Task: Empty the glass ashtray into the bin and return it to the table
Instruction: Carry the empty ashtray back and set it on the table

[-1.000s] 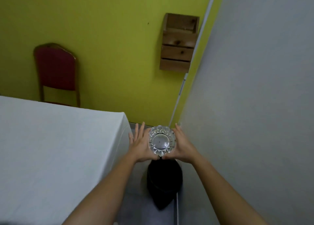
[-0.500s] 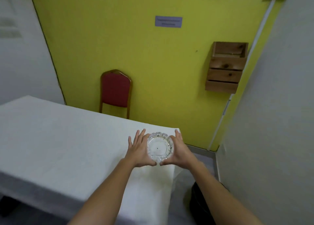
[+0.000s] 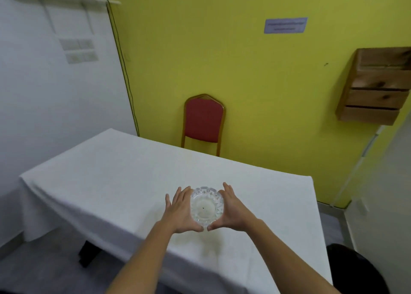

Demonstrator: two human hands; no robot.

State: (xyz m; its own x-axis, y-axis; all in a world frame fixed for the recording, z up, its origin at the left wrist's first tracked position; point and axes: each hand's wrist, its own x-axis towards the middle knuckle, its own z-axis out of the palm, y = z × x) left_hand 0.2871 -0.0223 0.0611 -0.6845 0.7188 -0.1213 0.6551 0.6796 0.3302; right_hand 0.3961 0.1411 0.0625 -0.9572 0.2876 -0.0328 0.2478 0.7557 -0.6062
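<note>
The glass ashtray sits upright between both palms over the white-clothed counter, near the middle of its right half; whether its base touches the cloth cannot be told. The left hand cups its left side with fingers stretched forward, and the right hand cups its right side in the same way, so both are grasping the ashtray, the thumb tips almost meeting at its near edge. A tiny dark speck shows in the clear bowl. The dark bin stands on the floor just beside the counter's right end, at the lower right corner of the view. Beyond the counter a red chair stands against the yellow wall, where a wooden box hangs to the right.
</note>
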